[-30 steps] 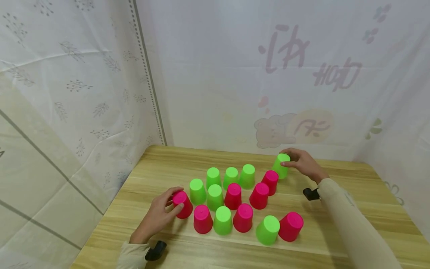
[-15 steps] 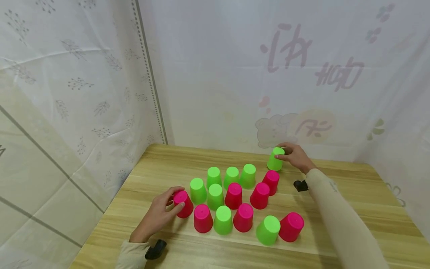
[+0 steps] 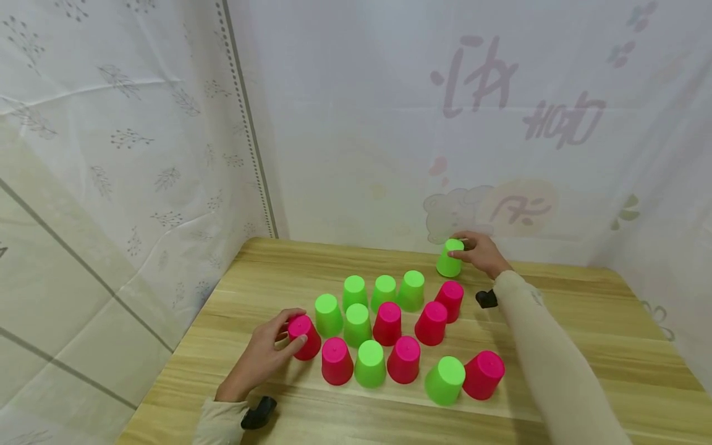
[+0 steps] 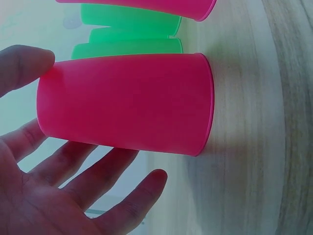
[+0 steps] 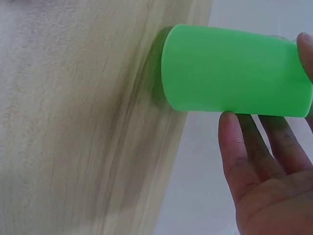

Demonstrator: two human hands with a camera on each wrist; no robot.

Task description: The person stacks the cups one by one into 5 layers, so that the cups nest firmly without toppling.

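Observation:
My left hand [image 3: 266,353] grips an upside-down pink cup [image 4: 127,103] at the left end of the cup group, thumb on one side and fingers on the other. Near the table's back edge my right hand [image 3: 483,253] holds a green cup [image 5: 234,71], also mouth down, between thumb and fingers. In the right wrist view the rim of that cup is close over the wood. Behind the pink cup, the left wrist view shows green cups [image 4: 132,46] and the edge of another pink cup [image 4: 161,4].
Several upside-down cups stand between the hands: a green cup [image 3: 370,364] and a pink cup [image 3: 404,360] in front, more green cups [image 3: 354,292] behind. A green cup [image 3: 445,380] and pink cup [image 3: 484,375] stand front right. A printed curtain [image 3: 345,123] hangs behind the wooden table [image 3: 267,259].
My right hand has carried the green cup left and back, toward the table's far edge. My left hand has stayed on the pink cup.

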